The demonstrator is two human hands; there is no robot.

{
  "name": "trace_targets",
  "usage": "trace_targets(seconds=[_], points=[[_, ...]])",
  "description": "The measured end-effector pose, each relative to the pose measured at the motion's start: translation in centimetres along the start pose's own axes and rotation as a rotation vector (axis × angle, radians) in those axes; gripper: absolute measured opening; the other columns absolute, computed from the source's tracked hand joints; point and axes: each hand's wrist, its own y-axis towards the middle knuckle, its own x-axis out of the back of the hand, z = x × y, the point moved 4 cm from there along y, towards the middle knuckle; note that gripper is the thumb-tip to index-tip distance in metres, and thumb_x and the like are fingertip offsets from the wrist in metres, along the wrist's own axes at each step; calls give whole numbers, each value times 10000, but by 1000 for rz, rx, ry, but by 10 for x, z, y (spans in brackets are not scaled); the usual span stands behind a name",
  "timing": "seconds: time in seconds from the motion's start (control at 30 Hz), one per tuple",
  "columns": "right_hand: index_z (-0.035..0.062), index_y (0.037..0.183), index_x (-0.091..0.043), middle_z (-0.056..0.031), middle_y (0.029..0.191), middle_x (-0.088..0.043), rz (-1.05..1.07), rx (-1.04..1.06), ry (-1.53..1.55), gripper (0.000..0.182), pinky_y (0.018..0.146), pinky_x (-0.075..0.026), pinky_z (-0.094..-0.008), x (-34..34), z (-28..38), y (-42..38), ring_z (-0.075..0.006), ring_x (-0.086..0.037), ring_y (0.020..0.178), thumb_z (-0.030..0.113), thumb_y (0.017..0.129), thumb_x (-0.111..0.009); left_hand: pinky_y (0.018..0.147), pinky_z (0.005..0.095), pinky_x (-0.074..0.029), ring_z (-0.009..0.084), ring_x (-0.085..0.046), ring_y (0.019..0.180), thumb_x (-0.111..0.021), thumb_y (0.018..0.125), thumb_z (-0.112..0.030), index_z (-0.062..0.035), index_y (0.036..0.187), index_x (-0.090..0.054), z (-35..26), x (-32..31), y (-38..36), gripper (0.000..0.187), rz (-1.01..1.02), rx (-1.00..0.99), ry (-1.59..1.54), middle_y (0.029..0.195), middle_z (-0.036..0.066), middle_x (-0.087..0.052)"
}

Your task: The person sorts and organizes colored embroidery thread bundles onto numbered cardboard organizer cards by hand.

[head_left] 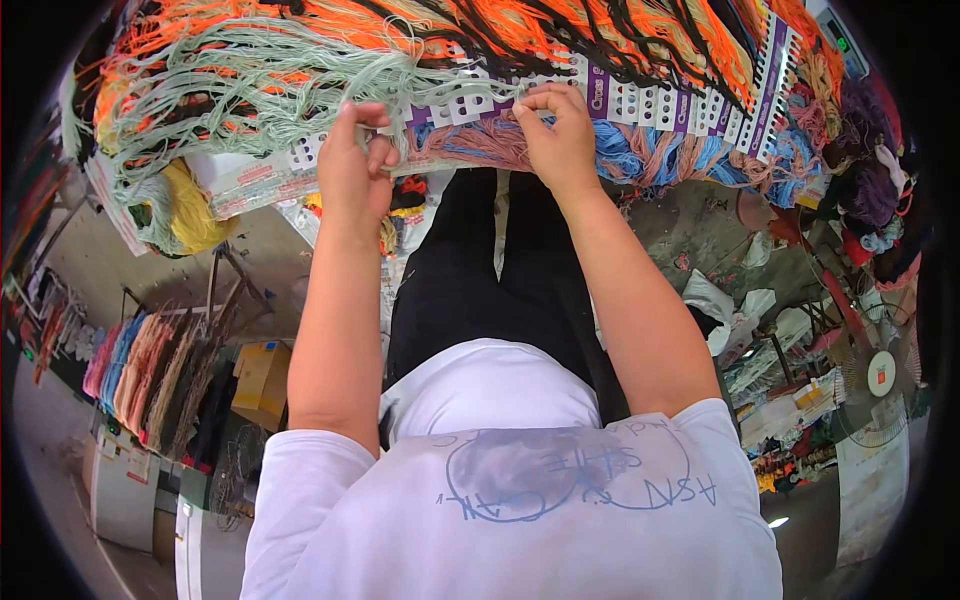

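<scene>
Pale green embroidery thread lies in a loose bundle across the left of the work surface. Some of its strands stretch right toward my right hand, whose thumb and index finger are pinched at their end, beside a hole in a white-and-purple punched card. My left hand is below the green bundle, fingers loosely curled and apart, with a few green strands hanging next to them. Orange thread and black thread hang through the row of cards above.
Pink and blue thread lies along the near edge, and a yellow skein at the left. Coloured skeins hang on a rack at lower left, near a cardboard box. A fan stands at right.
</scene>
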Motion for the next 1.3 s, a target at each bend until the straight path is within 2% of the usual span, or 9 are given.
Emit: trace_targets(seconds=[0.07,0.2,0.3,0.43,0.53,0.6,0.63,0.73,1.3], points=[[51,739,-632,-69,899,-575,43,-66,80,75,801,-432,-331,1,-2,1,-243,-552,887,115,717,-664,544,260,-356,101,-424,579,-419,947,-262,-40,880,-579,0,24,4,282,-259,-116,-89,775,41,-553],[44,750,-636,-67,873,-585,88,-104,173,75,806,-429,-322,2,-3,5,-230,-553,874,108,720,-662,640,267,-383,108,-453,676,-432,950,-261,-19,902,-585,-26,39,1,291,-351,-372,72,751,14,-546],[31,762,-632,-68,847,-608,132,-118,234,78,793,-434,-307,1,-3,5,-207,-568,850,103,739,-653,632,245,-380,85,-427,641,-467,942,-253,14,955,-591,-34,24,0,295,-66,-373,75,676,-20,-475],[20,811,-629,-55,836,-636,174,-288,445,102,757,-440,-272,1,-10,3,-147,-580,808,116,779,-640,585,237,-346,69,-392,600,-503,928,-255,-40,909,-667,-21,-8,-7,271,-84,-346,563,616,-33,-428],[16,833,-630,-42,832,-639,186,-332,475,114,736,-440,-254,1,-14,3,-119,-575,782,123,795,-635,540,260,-370,139,-418,513,-539,888,-208,-93,936,-673,-18,-37,-7,183,-22,-851,1095,594,43,-518],[15,840,-631,-36,824,-639,186,-344,488,115,728,-440,-248,-1,-15,3,-110,-571,770,123,800,-633,597,234,-395,69,-465,633,-555,898,-222,-87,979,-674,5,-53,-2,197,125,-493,866,666,-16,-543],[11,839,-629,-31,819,-636,182,-339,510,112,717,-439,-239,-1,-15,3,-102,-569,764,117,804,-631,614,264,-445,130,-567,652,-609,853,-227,-94,991,-666,7,-63,-2,200,161,-463,1000,749,48,-635],[4,843,-624,-23,809,-629,183,-379,582,106,698,-436,-222,0,-11,3,-86,-563,757,105,811,-627,629,368,-480,309,-619,750,-649,779,-263,-86,971,-650,23,-81,11,261,89,-720,1404,837,134,-644],[5,980,-537,-42,828,-585,71,-358,645,211,682,-444,-226,8,-19,8,-102,-554,758,47,777,-578,618,395,-473,285,-621,712,-592,806,-285,-93,892,-628,-20,-85,18,213,74,-719,1689,780,115,-642]])
